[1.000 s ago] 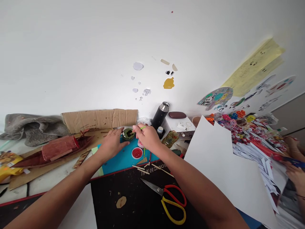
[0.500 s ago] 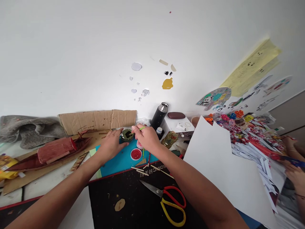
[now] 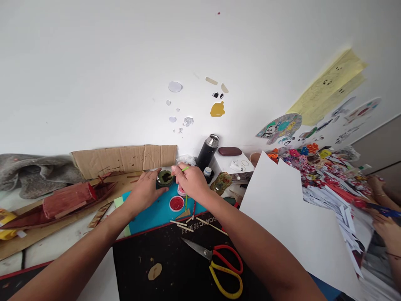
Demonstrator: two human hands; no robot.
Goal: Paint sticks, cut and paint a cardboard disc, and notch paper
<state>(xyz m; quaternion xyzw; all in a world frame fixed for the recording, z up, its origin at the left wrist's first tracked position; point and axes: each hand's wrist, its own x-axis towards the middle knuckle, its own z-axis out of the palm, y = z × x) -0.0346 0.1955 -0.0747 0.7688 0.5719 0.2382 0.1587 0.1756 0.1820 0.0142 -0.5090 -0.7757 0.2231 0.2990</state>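
My left hand (image 3: 145, 190) curves round the side of a small jar (image 3: 164, 184) of dark green, murky liquid, thumb in front and fingers behind. In my right hand (image 3: 191, 180) is a thin paintbrush (image 3: 185, 168) with a bright green handle, pinched between closed fingers. Its lower end points into the jar's mouth; the bristles cannot be made out. Close by on the blue mat (image 3: 140, 213) sits a small open pot of red paint (image 3: 177, 203). A pink pot (image 3: 181, 191) is partly covered by my right hand. A red-handled brush (image 3: 194, 207) lies below that wrist.
Scissors (image 3: 205, 253) lie on the black mat (image 3: 175, 280), near several thin sticks (image 3: 181, 225). A red model boat (image 3: 67, 200) stands left. Behind are a black flask (image 3: 207, 152) and cardboard (image 3: 125, 161). At far right, another person's hand (image 3: 384, 225) holds scissors.
My view has shifted slightly, so everything sits a little further left. My left hand stays at the jar, and the brush in my right hand stays over its mouth.
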